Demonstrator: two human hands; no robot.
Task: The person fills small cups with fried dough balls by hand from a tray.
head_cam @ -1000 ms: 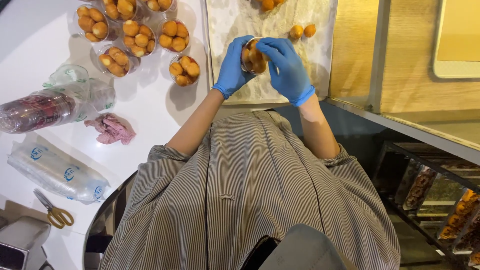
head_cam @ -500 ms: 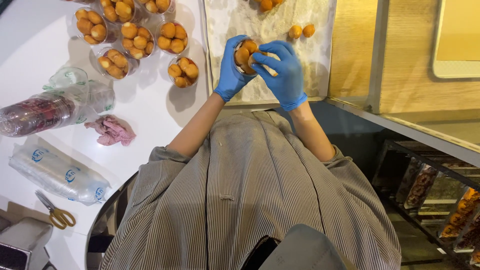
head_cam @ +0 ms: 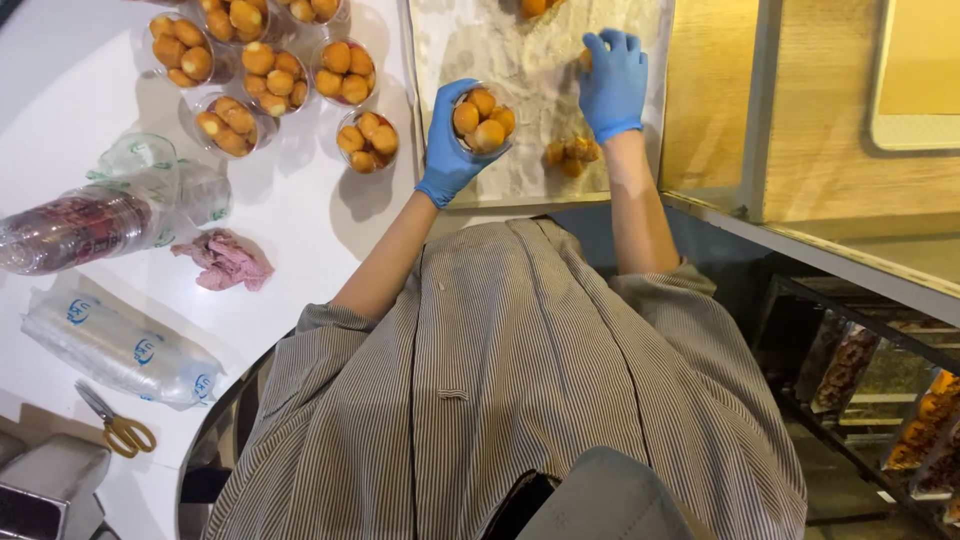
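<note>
My left hand (head_cam: 448, 150), in a blue glove, grips a clear plastic cup (head_cam: 482, 119) filled with several round golden pastry balls, held over the near edge of a paper-lined tray (head_cam: 500, 45). My right hand (head_cam: 612, 80), also gloved in blue, lies farther right on the tray paper, fingers on a pastry ball at its fingertips. A small cluster of loose pastry balls (head_cam: 570, 153) sits on the paper below that hand. More pastry balls (head_cam: 533, 7) lie at the tray's far edge.
Several filled cups (head_cam: 270, 75) stand on the white table (head_cam: 80, 90) to the left. Stacks of empty cups (head_cam: 90, 215), a crumpled pink cloth (head_cam: 225, 260), bagged lids (head_cam: 120, 345) and scissors (head_cam: 118, 428) lie nearer. A wooden counter wall (head_cam: 720, 100) is at right.
My right hand left the cup and moved right and farther away, onto the tray paper at a loose ball. The left hand still holds the filled cup, now turned more upright.
</note>
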